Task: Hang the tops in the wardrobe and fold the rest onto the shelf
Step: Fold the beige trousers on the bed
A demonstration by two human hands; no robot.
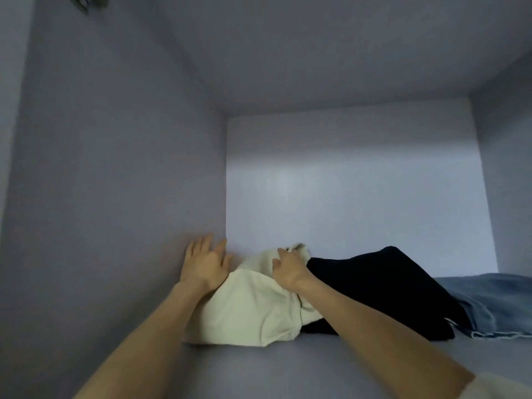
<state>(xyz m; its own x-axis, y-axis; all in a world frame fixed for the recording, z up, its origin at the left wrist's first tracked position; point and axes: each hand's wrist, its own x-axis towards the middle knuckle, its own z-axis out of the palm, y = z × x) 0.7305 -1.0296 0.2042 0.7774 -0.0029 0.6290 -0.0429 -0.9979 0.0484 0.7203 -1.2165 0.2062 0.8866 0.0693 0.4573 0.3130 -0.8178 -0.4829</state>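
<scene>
A folded cream garment lies on the pale shelf inside the wardrobe, against the left wall. My left hand is flat with spread fingers at the garment's far left edge, beside the wall. My right hand lies on the garment's top far end, its fingers curled into the cream cloth. A folded black garment sits right beside the cream one, touching it. Folded blue jeans lie to the right of the black one.
The compartment is a pale box: left side wall, back panel, right wall and a ceiling overhead. A metal hinge shows at the top left. Bare shelf surface stretches in front of the clothes.
</scene>
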